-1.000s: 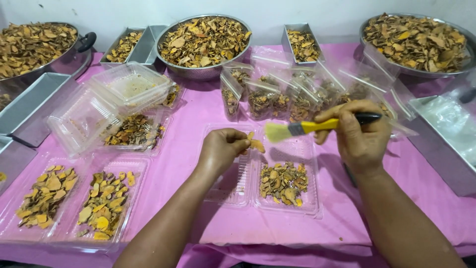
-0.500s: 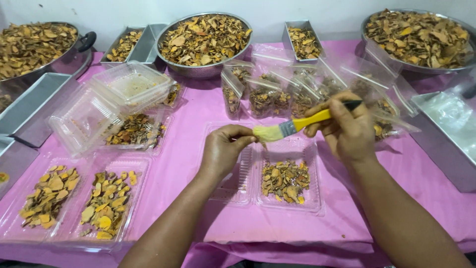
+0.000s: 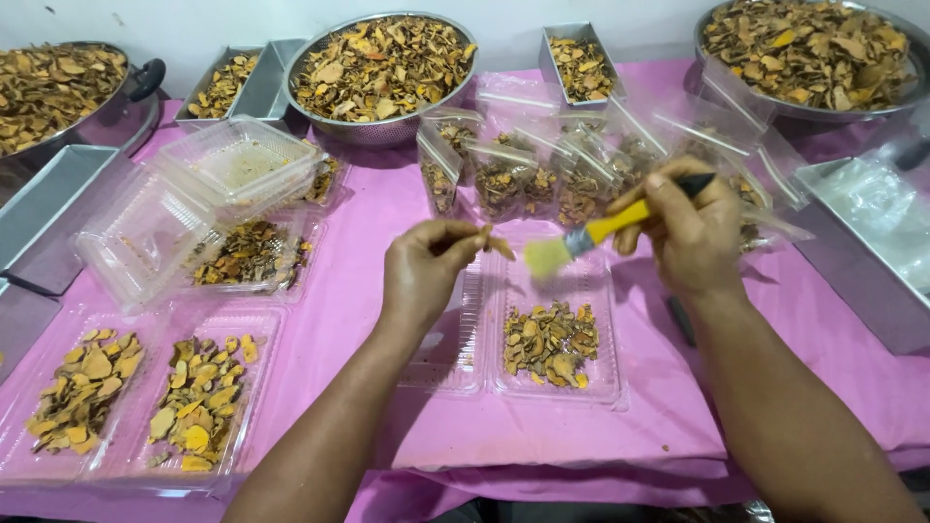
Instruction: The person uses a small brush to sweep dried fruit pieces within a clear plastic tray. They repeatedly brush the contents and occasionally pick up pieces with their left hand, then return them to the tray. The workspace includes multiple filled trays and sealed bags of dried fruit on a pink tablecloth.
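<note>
My left hand [image 3: 426,271] pinches a small dried yellow-brown slice [image 3: 496,243] at its fingertips, above an open clear plastic clamshell box [image 3: 601,387]. My right hand [image 3: 693,232] grips a yellow-handled brush [image 3: 591,235] with a black end; its pale bristles point left, just right of the slice. Inside the box's right half lies a small heap of dried slices [image 3: 549,344].
Two clear trays of slices [image 3: 126,397] lie at the left, with stacked empty clamshell boxes [image 3: 203,199] behind them. Filled clear bags [image 3: 542,174] stand in the middle. Big metal bowls [image 3: 383,63] and metal pans [image 3: 852,261] of slices ring the pink-covered table [image 3: 349,291].
Both hands have lifted slightly away from the box. The brush now tilts its bristles down-left toward the slice in my left hand.
</note>
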